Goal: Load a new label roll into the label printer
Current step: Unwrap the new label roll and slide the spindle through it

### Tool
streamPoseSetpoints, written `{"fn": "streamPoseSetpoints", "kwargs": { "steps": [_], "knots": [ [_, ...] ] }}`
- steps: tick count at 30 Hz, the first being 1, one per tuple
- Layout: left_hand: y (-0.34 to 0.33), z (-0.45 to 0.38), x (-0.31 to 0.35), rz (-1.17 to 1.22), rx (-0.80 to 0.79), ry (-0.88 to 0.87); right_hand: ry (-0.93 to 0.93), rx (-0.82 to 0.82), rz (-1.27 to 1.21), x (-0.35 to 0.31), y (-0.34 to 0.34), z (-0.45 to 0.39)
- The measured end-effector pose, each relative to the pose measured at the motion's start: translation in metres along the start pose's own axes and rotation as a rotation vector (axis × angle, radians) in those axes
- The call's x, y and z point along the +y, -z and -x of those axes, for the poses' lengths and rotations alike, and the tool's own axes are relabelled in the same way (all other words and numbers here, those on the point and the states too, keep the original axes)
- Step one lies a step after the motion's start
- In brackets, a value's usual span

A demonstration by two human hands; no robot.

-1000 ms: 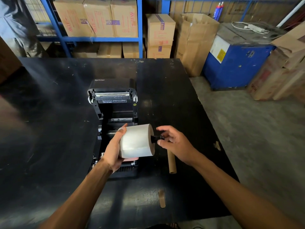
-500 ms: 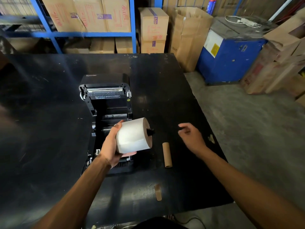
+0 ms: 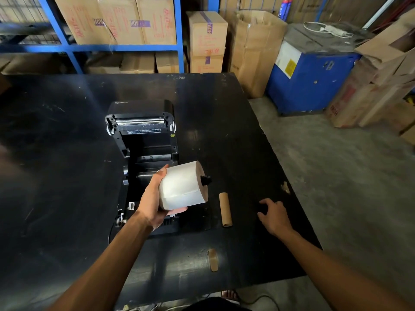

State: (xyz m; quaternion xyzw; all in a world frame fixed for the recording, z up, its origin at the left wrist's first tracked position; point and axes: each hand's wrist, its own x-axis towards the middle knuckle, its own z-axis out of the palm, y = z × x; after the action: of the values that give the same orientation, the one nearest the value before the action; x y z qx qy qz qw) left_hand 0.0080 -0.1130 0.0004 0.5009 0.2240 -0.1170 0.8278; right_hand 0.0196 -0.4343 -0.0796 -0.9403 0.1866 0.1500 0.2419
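The left hand (image 3: 155, 205) grips a white paper label roll (image 3: 183, 186) above the open black plastic label printer (image 3: 143, 140), while the right hand (image 3: 275, 215) hovers empty, fingers spread, over the black surface (image 3: 224, 122).

Printer: a black label printer (image 3: 143, 153) stood open on the black table (image 3: 67, 153).
Roll: the left hand (image 3: 152, 200) gripped a white label roll (image 3: 182, 185) above the printer's front, a black spindle (image 3: 206, 180) protruding from its right end.
Core: an empty cardboard tube (image 3: 225, 209) lay right of the printer.
Right hand (image 3: 272, 215): empty, fingers spread, further right of the printer than the tube.
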Motion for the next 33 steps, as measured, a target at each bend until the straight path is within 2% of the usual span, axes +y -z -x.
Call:
{"fn": "streamPoseSetpoints", "kwargs": {
  "steps": [2, 5, 6, 8, 13, 19, 23, 27, 33],
  "knots": [
    [-0.002, 0.002, -0.001, -0.001, 0.004, 0.005, -0.054, -0.05, -0.364, -0.011, 0.004, 0.003],
    [-0.003, 0.006, -0.001, -0.014, 0.002, -0.004, -0.174, -0.327, -1.25, -0.04, 0.019, 0.016],
    [-0.004, 0.007, -0.001, -0.02, 0.003, -0.004, -0.162, -0.42, -1.44, -0.049, 0.025, 0.02],
    [-0.006, 0.01, 0.001, -0.036, 0.003, -0.008, -0.08, -0.546, -1.571, -0.066, 0.031, 0.029],
    [-0.012, 0.014, 0.005, -0.061, 0.013, 0.0, 0.114, -0.632, -1.474, -0.102, 0.033, 0.045],
    [-0.011, 0.013, 0.007, -0.076, 0.017, -0.018, 0.195, -0.593, -1.306, -0.117, 0.021, 0.051],
    [-0.009, 0.012, 0.006, -0.069, 0.032, -0.009, 0.242, -0.467, -1.231, -0.122, 0.019, 0.057],
    [-0.009, 0.01, 0.005, -0.068, 0.048, 0.018, 0.426, -0.269, -1.033, -0.126, 0.019, 0.063],
    [-0.01, 0.009, 0.005, -0.072, 0.072, 0.046, 0.545, -0.213, -0.92, -0.127, 0.022, 0.063]
  ]
}}
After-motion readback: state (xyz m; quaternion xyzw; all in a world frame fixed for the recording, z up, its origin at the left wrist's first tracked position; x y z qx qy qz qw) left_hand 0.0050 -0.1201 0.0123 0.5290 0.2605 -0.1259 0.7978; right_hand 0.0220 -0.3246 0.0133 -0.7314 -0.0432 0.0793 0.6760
